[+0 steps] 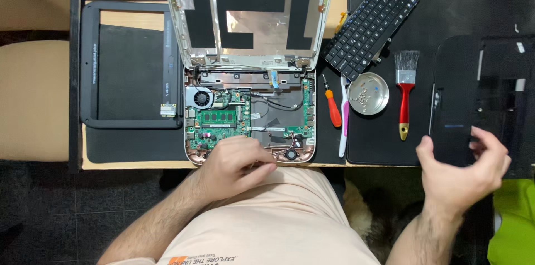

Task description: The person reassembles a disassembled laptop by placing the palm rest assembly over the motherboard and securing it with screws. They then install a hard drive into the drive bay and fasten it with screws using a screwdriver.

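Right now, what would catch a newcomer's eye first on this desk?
The opened laptop in the middle, its green circuit board and small fan bare, with the left hand resting on its near edge. To its right lie a detached black keyboard, a red-handled brush and a round metal dish of screws. The right hand hovers by a black panel.

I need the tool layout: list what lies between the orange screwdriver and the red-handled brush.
In the head view, a white-and-pink tool and a round metal dish of screws lie between the orange screwdriver and the red-handled brush.
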